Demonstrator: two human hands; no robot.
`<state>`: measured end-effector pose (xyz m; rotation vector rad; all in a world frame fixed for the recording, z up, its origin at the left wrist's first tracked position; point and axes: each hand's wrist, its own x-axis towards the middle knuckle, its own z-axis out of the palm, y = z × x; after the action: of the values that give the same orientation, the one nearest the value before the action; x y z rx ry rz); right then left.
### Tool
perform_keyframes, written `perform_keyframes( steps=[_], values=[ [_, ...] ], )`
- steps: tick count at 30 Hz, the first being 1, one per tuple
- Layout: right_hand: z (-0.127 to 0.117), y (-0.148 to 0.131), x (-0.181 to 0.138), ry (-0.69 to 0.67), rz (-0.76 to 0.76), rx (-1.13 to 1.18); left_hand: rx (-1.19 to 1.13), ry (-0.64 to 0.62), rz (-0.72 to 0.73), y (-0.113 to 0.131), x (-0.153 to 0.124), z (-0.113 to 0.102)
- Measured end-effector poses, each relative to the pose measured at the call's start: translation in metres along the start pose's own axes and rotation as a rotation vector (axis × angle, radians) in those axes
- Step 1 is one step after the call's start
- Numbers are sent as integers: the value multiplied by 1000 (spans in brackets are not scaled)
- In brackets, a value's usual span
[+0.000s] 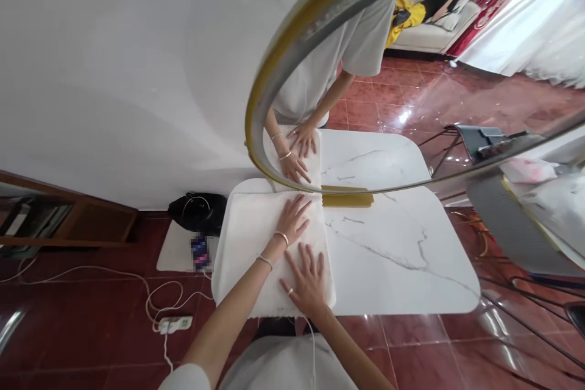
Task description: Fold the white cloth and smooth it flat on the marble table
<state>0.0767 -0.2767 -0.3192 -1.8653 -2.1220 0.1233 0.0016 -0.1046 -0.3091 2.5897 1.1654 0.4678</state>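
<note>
Covering the left part of the white marble tabletop (pixel 402 244), below the gold-rimmed round mirror (pixel 315 15), a folded white towel (pixel 249 237) lies with its long axis running away from the person. Both grips are spread flat along its right side, clamped on nothing: left hand (pixel 292 219) farther out, right hand (pixel 308 283) nearer the body.

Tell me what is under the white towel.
Under the white towel is the marble table, which shows to its right. The left hand and right hand lie flat on top. Anything between towel and tabletop is covered and cannot be seen.
</note>
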Motion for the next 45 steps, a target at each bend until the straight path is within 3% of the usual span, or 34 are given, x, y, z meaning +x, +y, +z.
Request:
perform_keyframes(
  steps=[2, 4, 7, 11, 18, 21, 24, 27, 31, 34, 38, 45],
  values=[
    [-2, 8, 16, 74, 37, 20, 13, 73, -109, -11, -12, -9],
    [-3, 17, 41, 129, 44, 22, 62, 157, -308, -25, -25, -19],
    [3, 26, 85, 127, 2, -4, 124, 155, -507, -48, -38, -29],
    [17, 25, 131, 67, 48, -61, 149, 94, -498, -71, -31, -32],
    [23, 12, 213, -180, 230, -140, 146, 107, -521, -107, 24, -39],
    [20, 15, 242, -222, 299, -134, 127, 74, -520, -117, 38, -44],
    [18, 20, 241, -218, 297, -131, 118, 64, -552, -115, 32, -46],
    [17, 22, 211, -184, 208, -141, 144, 66, -586, -100, 1, -45],
    [20, 18, 162, -25, 34, -138, 156, 66, -605, -72, -47, -40],
    [24, 13, 144, 27, 29, -122, 135, 73, -620, -62, -62, -39],
    [33, 14, 155, 11, 73, -72, 124, 73, -618, -69, -49, -38],
    [43, 22, 216, -64, 209, 3, 157, 56, -624, -97, -1, -41]
  ],
)
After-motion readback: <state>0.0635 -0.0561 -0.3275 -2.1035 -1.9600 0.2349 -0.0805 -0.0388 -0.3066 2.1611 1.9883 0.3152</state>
